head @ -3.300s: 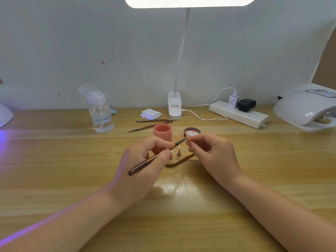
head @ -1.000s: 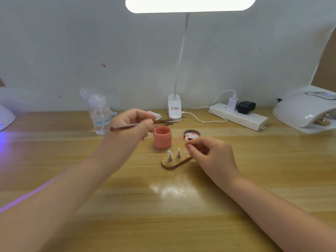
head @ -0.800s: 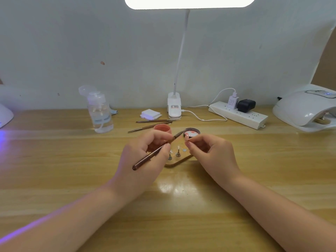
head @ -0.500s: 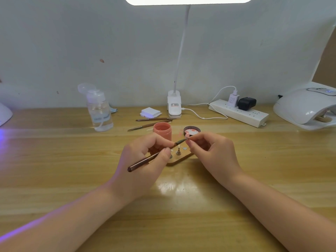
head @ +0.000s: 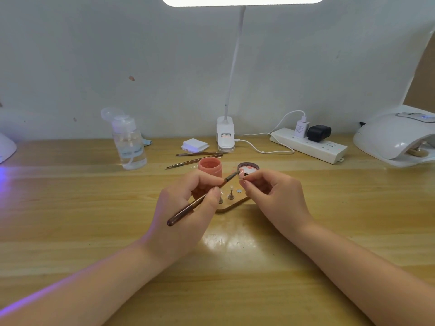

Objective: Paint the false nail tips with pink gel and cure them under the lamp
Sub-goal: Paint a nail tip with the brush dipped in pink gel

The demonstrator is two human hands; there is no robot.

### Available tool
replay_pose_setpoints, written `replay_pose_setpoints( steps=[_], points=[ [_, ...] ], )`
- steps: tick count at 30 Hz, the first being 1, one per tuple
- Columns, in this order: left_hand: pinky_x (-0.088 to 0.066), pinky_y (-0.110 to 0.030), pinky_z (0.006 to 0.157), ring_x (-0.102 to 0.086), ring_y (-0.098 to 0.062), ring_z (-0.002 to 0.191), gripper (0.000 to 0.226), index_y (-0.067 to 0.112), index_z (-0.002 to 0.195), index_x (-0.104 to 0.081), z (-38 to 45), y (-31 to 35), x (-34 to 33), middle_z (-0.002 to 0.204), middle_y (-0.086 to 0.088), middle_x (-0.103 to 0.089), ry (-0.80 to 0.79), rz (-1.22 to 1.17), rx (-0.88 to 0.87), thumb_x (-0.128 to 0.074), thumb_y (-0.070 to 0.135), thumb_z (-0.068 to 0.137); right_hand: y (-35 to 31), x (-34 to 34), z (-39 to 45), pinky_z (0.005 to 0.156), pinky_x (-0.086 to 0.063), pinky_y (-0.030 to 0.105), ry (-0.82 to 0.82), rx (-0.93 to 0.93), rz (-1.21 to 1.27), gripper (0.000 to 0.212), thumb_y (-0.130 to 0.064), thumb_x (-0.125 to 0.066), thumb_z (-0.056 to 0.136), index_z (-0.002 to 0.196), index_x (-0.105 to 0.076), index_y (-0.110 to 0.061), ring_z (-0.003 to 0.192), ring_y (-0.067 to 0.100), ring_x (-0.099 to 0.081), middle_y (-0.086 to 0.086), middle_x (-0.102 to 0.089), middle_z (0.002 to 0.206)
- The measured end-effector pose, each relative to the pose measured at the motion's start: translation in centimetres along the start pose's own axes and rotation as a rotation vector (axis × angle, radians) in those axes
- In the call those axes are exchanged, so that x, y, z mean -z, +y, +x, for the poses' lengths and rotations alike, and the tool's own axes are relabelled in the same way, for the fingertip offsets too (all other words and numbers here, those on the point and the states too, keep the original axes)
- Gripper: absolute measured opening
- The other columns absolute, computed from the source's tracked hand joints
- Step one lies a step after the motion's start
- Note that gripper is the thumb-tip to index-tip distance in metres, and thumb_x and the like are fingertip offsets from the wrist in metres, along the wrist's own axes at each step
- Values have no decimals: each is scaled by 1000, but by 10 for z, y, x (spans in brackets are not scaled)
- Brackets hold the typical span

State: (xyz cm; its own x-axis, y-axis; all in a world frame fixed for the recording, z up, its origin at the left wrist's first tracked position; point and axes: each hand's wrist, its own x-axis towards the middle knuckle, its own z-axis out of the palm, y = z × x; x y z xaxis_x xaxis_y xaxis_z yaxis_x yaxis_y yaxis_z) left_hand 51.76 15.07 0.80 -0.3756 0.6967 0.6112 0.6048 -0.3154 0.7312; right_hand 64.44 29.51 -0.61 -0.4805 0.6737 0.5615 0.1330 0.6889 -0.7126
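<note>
On a glossy, yellow-grained wooden desk (head: 70, 208), the left hand (head: 186, 212) grips a slim brush (head: 200, 200) with a smooth, metallic-brown handle, fingers curled round the shaft and the thumb pressed along it; the handle slants down to the left while the bristle end reaches up to a small pink nail tip (head: 241, 174). The right hand (head: 275, 198) pinches that nail tip between thumb and forefinger, the other fingers curled loosely beneath. Just behind the hands stands a squat, cylindrical pot of pink gel (head: 210, 167), open at the top, and beside it lies its round dark lid (head: 248, 167), smeared pink inside. Below the nail tip, a rounded wooden holder (head: 231, 205) carries small metal pegs, partly hidden by the left hand. Two more thin brushes (head: 195, 158) lie near the pot. Farther back sit a clear plastic pump bottle (head: 128, 142) with liquid, a stack of white square pads (head: 195, 145), the white clip base of a desk lamp (head: 226, 135) with a thin bending neck, and a long white power strip (head: 310, 147) holding two plugs. At the right edge rests a smooth, domed white curing lamp (head: 395, 140).
</note>
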Motion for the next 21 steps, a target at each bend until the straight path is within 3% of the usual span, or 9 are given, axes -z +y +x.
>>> replay_pose_setpoints(
  steps=[2, 8, 14, 17, 21],
  points=[
    [-51, -15, 71, -68, -7, 85, 16, 20, 102, -69, 1, 0, -2, 97, 8, -73, -17, -24, 39, -64, 9, 92, 0, 0, 0, 64, -50, 18, -4, 12, -12, 3, -14, -73, 83, 85, -75, -15, 68, 4, -63, -7, -70, 71],
    [-43, -8, 62, -59, -2, 68, 14, 27, 89, -68, -3, 3, -1, 77, 8, -68, -20, 28, -1, -60, 16, 84, 1, 0, 1, 65, -51, 17, -17, -22, -1, 4, -14, -73, 83, 85, -74, -17, 66, 3, -64, -7, -69, 70],
    [-46, -11, 69, -65, -7, 81, 16, 25, 105, -70, -2, 1, -4, 91, 9, -72, -24, 36, 46, -65, 17, 92, 1, 0, 0, 69, -54, 24, -22, -34, 32, 5, -13, -74, 83, 85, -74, -17, 68, 6, -67, -6, -71, 71],
    [-43, -9, 64, -61, -5, 73, 13, 25, 95, -70, -4, 1, -1, 79, 10, -68, -23, 67, 11, -63, 18, 86, 1, 0, 0, 69, -55, 26, -29, -37, 35, 5, -13, -74, 82, 86, -74, -17, 68, 7, -67, -5, -71, 71],
    [-44, -8, 67, -64, -5, 77, 13, 26, 95, -68, -4, 3, 0, 84, 13, -70, 27, 13, 22, -61, 19, 86, 0, 0, 0, 70, -55, 26, -35, -44, 45, 5, -14, -73, 83, 87, -74, -16, 69, 8, -68, -5, -71, 72]
  ],
)
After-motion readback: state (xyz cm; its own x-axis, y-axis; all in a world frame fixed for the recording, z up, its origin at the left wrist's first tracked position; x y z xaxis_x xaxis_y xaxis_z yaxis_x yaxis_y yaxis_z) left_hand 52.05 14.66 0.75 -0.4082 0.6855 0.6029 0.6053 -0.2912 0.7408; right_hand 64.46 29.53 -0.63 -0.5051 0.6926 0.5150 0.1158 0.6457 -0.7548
